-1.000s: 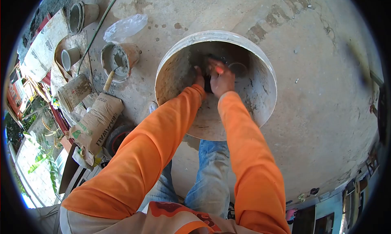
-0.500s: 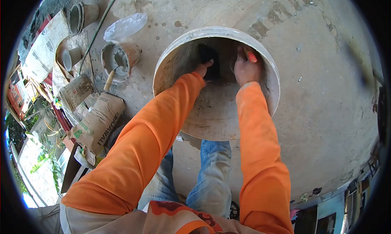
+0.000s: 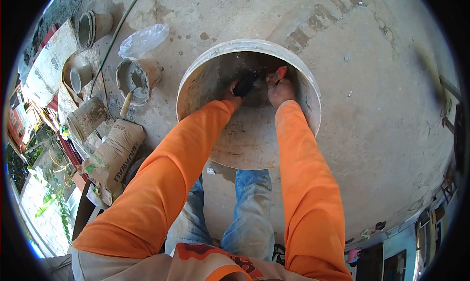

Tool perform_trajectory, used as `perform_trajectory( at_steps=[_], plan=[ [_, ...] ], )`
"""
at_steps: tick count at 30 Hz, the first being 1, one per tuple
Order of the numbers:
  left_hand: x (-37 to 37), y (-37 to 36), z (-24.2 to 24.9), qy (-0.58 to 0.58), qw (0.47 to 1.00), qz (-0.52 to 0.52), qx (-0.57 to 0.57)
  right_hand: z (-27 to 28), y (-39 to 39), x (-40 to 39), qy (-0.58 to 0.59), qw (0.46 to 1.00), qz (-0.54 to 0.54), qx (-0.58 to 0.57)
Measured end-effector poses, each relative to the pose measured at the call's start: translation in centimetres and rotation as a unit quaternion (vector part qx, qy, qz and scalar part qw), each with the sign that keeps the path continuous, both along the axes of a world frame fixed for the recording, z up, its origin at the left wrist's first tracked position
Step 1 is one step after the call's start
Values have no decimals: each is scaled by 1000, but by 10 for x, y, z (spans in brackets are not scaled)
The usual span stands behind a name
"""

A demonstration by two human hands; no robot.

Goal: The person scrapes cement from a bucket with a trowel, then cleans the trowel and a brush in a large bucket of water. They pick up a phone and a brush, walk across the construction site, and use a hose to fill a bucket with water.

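Note:
Both my hands reach into a large round, pale-rimmed container, its inner wall stained brown and grey. My left hand is closed on a dark black object, which leans to the right inside; its kind cannot be made out. To the right, my right hand grips a tool with a red-orange handle. The handle sticks up above the fingers, and the rest of the tool is hidden. A small gap separates the two hands, deep in the container's shadow.
On the left stand a bucket of wet grey mortar with a wooden-handled tool, and a cement sack. Beyond are a clear plastic bag, stacked buckets, a grey cup and a green hose.
The black object has tilted from upright toward the right. My right hand has turned, so the red-orange handle points more upward. The container sits slightly further left and lower in view.

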State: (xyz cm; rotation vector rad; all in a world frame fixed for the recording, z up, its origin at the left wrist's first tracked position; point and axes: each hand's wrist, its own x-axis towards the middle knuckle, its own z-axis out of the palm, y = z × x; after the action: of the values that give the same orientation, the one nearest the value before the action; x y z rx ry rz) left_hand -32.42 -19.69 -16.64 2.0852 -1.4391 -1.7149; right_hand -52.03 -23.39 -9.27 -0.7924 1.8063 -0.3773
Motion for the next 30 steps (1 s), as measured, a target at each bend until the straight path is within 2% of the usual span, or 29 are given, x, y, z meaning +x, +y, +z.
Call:
perform_trajectory(
  at_steps=[1, 2, 3, 5, 7, 9, 11, 12, 13, 14, 15, 16, 17, 18, 19, 20, 21, 22, 24, 26, 27, 29, 30],
  plan=[
    [-6, 4, 2, -14, 1000, 7, -25, 5, 3, 0, 24, 998, 9, 51],
    [-10, 6, 3, -29, 998, 18, -52, 12, 7, 2, 25, 998, -55, 18],
    [-10, 5, 4, -29, 998, 19, -56, 17, 6, 2, 24, 998, -55, 14],
    [-6, 1, 5, -57, 998, -26, -27, 41, -3, 1, -33, 964, -153, -217],
    [7, -1, -11, -49, 999, -18, -15, 50, -6, -3, -72, 964, -136, -215],
    [9, 6, -15, -38, 999, -8, -2, 25, 0, -6, 18, 996, -25, -85],
    [1, 7, -8, 57, 995, 76, 5, -21, 14, -6, 53, 996, -26, -64],
    [-5, 3, 0, 55, 996, 73, 7, -39, 21, -7, 109, 992, 7, -67],
    [-15, -9, 11, -30, 992, 108, 52, -49, 21, -4, 163, 983, 41, -75],
    [-17, -14, 14, -117, 977, 147, 98, -23, 7, -2, 132, 989, -26, -54],
    [-13, -21, 15, -120, 976, 153, 95, -17, -3, 1, 127, 990, -21, -57],
    [-8, -27, 10, -20, 944, 260, 201, -14, -9, 4, 120, 974, -39, -187],
    [-6, -28, 5, 81, 880, 356, 303, -15, -8, 5, 112, 943, -56, -310],
    [-5, -27, 0, 80, 879, 357, 307, -28, -11, 6, 112, 966, -22, -232],
    [-8, -32, 0, 77, 862, 413, 285, -32, -11, 8, 113, 966, -22, -231],
    [-10, -35, 2, 74, 841, 468, 261, -35, -13, 11, 40, 983, -72, -165],
    [-13, -38, 3, 75, 841, 467, 261, -38, -14, 15, -33, 987, -123, -99],
    [-22, -43, 20, 105, 825, 494, 253, -26, -11, 20, -31, 987, -122, -97],
    [-34, -51, 41, 152, 800, 522, 254, 28, 9, 30, -163, 973, -100, -126],
    [-28, -53, 39, 174, 797, 508, 277, 69, 33, 34, -92, 969, -62, -219],
    [-26, -53, 35, 180, 799, 496, 289, 81, 48, 36, -89, 970, -60, -220],
    [-25, -49, 26, 190, 806, 466, 311, 93, 68, 40, -175, 961, -116, -178],
    [-26, -44, 21, 198, 808, 451, 322, 92, 67, 38, -174, 961, -117, -178]
  ],
)
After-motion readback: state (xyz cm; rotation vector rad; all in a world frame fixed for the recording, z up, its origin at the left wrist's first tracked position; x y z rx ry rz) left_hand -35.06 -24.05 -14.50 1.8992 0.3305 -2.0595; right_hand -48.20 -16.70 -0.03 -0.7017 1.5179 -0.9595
